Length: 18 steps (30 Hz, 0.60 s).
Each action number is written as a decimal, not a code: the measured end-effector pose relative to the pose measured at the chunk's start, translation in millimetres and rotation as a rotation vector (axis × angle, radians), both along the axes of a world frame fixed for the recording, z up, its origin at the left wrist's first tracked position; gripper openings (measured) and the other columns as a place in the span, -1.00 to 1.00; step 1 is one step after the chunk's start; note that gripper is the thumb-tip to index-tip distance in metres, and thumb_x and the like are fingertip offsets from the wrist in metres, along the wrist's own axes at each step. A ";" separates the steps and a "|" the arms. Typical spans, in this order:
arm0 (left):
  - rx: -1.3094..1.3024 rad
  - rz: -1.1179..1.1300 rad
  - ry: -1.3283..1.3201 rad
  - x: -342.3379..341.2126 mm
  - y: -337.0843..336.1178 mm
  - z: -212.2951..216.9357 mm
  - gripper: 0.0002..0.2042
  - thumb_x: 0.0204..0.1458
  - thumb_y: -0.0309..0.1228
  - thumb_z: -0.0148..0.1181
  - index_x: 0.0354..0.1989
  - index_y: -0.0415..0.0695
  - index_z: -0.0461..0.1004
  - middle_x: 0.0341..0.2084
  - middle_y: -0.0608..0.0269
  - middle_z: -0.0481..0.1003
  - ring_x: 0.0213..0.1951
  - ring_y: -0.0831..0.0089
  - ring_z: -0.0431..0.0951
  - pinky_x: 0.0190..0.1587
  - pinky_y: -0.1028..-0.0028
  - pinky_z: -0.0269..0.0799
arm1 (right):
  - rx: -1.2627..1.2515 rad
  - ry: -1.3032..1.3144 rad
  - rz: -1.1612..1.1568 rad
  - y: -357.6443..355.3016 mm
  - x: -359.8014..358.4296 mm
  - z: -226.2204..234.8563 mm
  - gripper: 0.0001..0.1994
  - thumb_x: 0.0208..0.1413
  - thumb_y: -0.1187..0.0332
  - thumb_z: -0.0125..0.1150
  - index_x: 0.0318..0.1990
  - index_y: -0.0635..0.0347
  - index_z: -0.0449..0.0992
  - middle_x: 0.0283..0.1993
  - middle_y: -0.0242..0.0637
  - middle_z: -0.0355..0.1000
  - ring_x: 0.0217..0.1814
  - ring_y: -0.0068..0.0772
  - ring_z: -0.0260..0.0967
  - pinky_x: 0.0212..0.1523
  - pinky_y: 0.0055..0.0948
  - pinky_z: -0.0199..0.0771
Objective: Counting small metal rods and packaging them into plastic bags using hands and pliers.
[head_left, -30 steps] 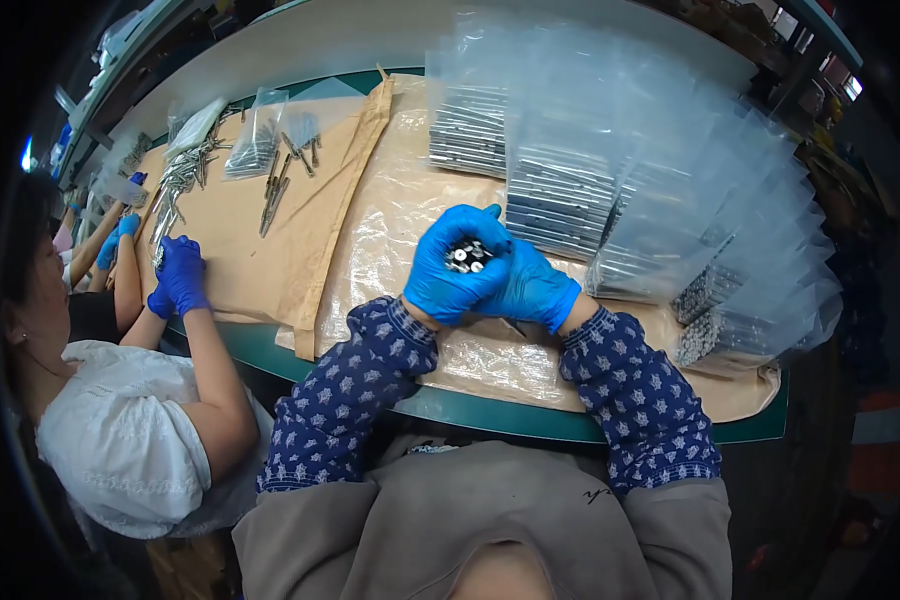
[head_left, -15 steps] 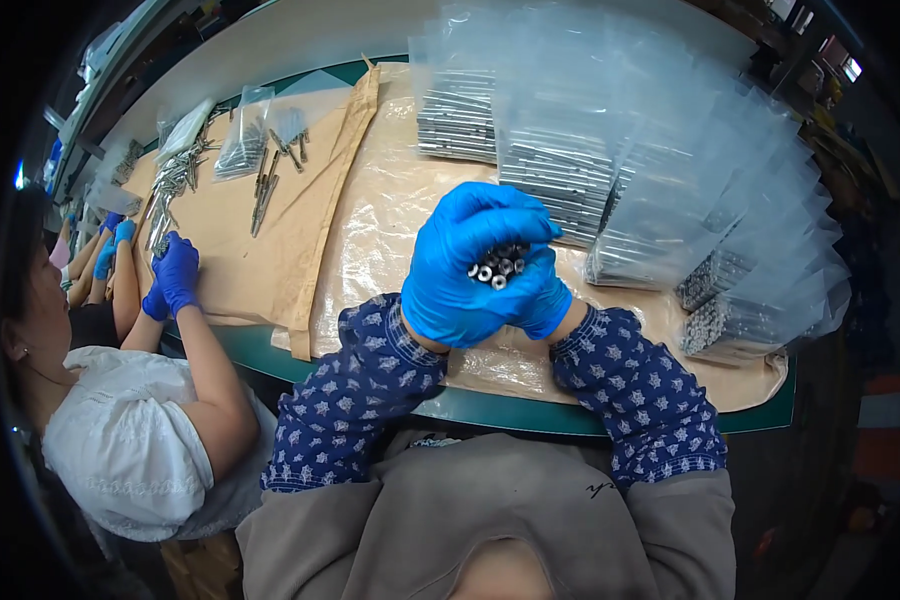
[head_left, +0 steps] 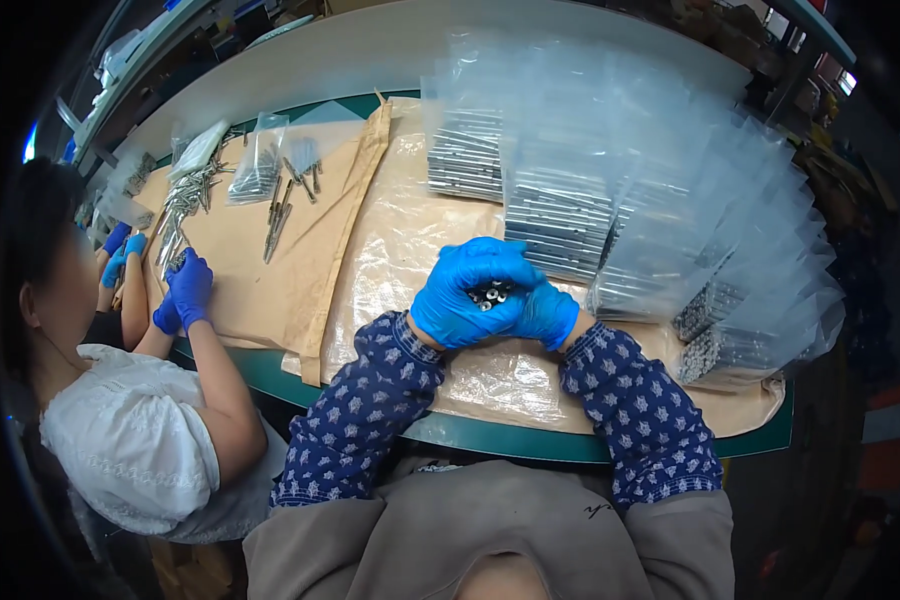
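Observation:
My left hand point(head_left: 455, 298), in a bright blue glove, is wrapped round a bundle of thin metal rods point(head_left: 491, 297). Only the round ends show, several with a hole in the middle; the fingers hide the rest. Closed against it from the other side is my right hand point(head_left: 548, 315), gloved alike, with its fingers also round the bundle. Both hands are above a plastic-covered brown sheet point(head_left: 370, 270). Just beyond them stand clear plastic bags packed with similar metal rods point(head_left: 555, 215).
More bags of rods point(head_left: 715, 345) curve round to the right edge of the green table point(head_left: 470, 432). To the left lie loose metal parts point(head_left: 185, 200) and a small filled bag point(head_left: 258, 170). A co-worker in white point(head_left: 135, 440) sits at left, with purple-gloved hands point(head_left: 185, 290) on the table.
My two hands, still closed together round the rods, sit lower in the picture. The view has tilted up a little, and the rod ends are more covered by my fingers.

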<state>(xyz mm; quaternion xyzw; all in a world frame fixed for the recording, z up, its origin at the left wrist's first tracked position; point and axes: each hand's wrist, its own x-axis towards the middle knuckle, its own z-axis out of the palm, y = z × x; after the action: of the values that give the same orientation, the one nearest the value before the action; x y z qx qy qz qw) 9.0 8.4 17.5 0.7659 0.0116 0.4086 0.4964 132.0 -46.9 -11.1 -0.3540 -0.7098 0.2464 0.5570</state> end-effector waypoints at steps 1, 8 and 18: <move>0.144 -0.111 0.036 2.0 8.5 -4.0 -0.77 -0.33 -0.57 0.21 -0.39 -0.16 0.49 -0.38 0.16 0.47 -0.24 0.32 0.48 0.01 0.28 0.36 | 0.278 -0.117 0.025 1.2 2.3 7.1 -0.49 -0.28 0.25 0.36 -0.09 0.10 0.35 -0.15 -0.20 0.36 -0.08 -0.22 0.32 -0.07 -0.39 0.35; -0.097 -0.119 -0.112 6.8 -6.9 -1.2 -0.71 -0.31 -0.62 0.15 -0.29 -0.17 0.46 -0.31 0.15 0.44 -0.21 0.31 0.46 0.03 0.24 0.32 | -0.019 -0.159 -0.122 -3.9 -8.8 -16.8 -0.46 -0.32 0.28 0.36 -0.06 0.09 0.36 -0.07 -0.17 0.35 -0.03 -0.24 0.32 -0.03 -0.39 0.34; 0.311 0.192 0.115 -1.5 -12.8 8.7 -0.66 -0.26 -0.58 0.24 -0.19 -0.14 0.47 -0.22 0.18 0.48 -0.12 0.29 0.45 0.02 0.30 0.32 | -0.102 -0.013 -0.223 -13.5 -17.0 -20.4 -0.55 -0.16 0.35 0.29 -0.06 0.11 0.31 -0.12 -0.21 0.36 -0.06 -0.29 0.32 -0.02 -0.42 0.33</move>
<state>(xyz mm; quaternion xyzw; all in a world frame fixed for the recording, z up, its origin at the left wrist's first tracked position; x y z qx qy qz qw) 7.5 -4.4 26.2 0.8509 0.0496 0.4064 0.3293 115.0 -60.4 -31.5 -0.4600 -0.6563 0.2163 0.5575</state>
